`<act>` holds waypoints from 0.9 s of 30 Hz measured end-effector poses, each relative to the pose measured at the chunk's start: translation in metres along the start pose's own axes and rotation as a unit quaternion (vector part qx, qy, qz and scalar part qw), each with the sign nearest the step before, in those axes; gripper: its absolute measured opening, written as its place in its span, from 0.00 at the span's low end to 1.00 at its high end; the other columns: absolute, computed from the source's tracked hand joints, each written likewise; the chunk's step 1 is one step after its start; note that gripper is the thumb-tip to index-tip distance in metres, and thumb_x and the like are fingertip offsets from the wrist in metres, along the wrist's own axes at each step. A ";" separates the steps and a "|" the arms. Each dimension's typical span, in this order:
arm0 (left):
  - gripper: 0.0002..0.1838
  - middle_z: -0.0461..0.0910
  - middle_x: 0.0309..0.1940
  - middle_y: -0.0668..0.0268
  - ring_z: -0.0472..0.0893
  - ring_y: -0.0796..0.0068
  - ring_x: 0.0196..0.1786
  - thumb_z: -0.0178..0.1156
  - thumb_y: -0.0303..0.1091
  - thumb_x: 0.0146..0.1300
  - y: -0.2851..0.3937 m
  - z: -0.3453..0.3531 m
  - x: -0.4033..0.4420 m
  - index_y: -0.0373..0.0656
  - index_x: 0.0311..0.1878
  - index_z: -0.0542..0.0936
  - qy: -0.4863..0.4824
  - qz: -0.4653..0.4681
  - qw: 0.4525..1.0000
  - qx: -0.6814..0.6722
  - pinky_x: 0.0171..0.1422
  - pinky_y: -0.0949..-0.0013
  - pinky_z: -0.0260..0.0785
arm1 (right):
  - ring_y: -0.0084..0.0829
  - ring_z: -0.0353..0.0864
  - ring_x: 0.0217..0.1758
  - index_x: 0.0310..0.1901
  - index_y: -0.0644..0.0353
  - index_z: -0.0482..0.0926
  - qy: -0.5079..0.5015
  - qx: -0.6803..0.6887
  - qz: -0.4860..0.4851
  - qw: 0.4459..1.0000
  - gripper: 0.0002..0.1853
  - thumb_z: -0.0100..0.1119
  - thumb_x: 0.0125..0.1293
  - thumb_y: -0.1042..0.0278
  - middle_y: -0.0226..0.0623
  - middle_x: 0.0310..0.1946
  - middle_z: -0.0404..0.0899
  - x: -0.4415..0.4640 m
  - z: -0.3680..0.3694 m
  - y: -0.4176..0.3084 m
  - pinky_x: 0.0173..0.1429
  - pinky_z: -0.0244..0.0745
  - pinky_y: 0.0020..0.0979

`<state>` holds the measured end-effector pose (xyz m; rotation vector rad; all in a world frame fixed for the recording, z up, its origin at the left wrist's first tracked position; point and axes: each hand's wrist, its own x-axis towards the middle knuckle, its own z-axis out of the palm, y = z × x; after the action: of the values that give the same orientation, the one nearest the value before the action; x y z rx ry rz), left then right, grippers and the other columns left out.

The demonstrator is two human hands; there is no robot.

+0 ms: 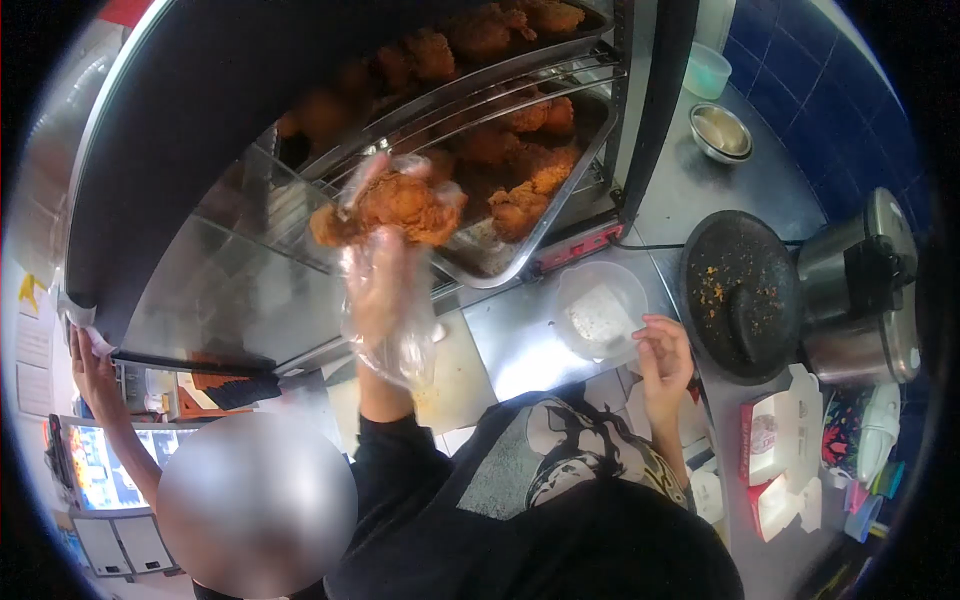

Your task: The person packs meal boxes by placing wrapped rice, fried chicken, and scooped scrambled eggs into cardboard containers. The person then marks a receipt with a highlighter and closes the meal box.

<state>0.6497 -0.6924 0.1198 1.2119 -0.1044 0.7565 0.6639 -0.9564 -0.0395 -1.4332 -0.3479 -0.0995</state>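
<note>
My left hand, in a loose clear plastic glove, grips a piece of fried chicken with the fingers wrapped round it. It is in front of the display cabinet, beside the edge of a metal tray of fried chicken. More pieces lie in that tray, and others on the shelf above. Bare and loosely bent, my right hand has its fingers apart, with nothing seen in them. Close to its fingertips stands a translucent plastic tub with something white inside; I cannot tell whether they touch.
A dark stone mortar with orange crumbs sits right of the tub, beside a steel cooker. Open cardboard boxes and stacked metal bowls rest on the counter. At left, another person's hand touches the cabinet's lower corner.
</note>
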 end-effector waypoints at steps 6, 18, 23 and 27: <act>0.30 0.68 0.57 0.54 0.74 0.64 0.52 0.62 0.39 0.62 -0.020 0.007 -0.028 0.38 0.63 0.63 -0.011 -0.103 0.967 -0.233 0.60 0.61 0.70 | 0.25 0.76 0.45 0.49 0.64 0.71 0.014 0.003 0.012 1.000 0.13 0.53 0.62 0.83 0.40 0.53 0.72 -0.019 -0.006 -0.009 0.50 0.71 0.26; 0.25 0.73 0.50 0.52 0.75 0.66 0.46 0.61 0.36 0.60 -0.020 0.022 -0.060 0.36 0.58 0.67 0.111 -0.057 0.982 -0.139 0.53 0.68 0.73 | 0.26 0.77 0.46 0.51 0.65 0.70 0.069 -0.001 0.074 0.995 0.16 0.52 0.62 0.84 0.41 0.54 0.71 -0.069 -0.054 0.000 0.51 0.70 0.24; 0.27 0.73 0.50 0.52 0.74 0.67 0.43 0.63 0.37 0.58 -0.016 0.017 -0.076 0.37 0.57 0.67 0.098 -0.057 0.985 -0.132 0.49 0.70 0.72 | 0.26 0.78 0.46 0.52 0.65 0.70 0.051 -0.004 0.055 0.997 0.16 0.50 0.62 0.85 0.42 0.54 0.71 -0.072 -0.064 -0.002 0.51 0.71 0.24; 0.28 0.71 0.51 0.52 0.73 0.66 0.45 0.63 0.35 0.57 -0.003 0.018 -0.085 0.37 0.58 0.66 0.134 -0.056 0.975 -0.170 0.47 0.68 0.70 | 0.26 0.78 0.45 0.51 0.65 0.70 0.048 0.000 0.057 0.997 0.16 0.50 0.62 0.86 0.42 0.53 0.72 -0.075 -0.068 -0.002 0.50 0.71 0.23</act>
<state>0.5925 -0.7485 0.0857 0.7767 0.0565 0.7617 0.6047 -1.0335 -0.0664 -1.4403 -0.1875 -0.0754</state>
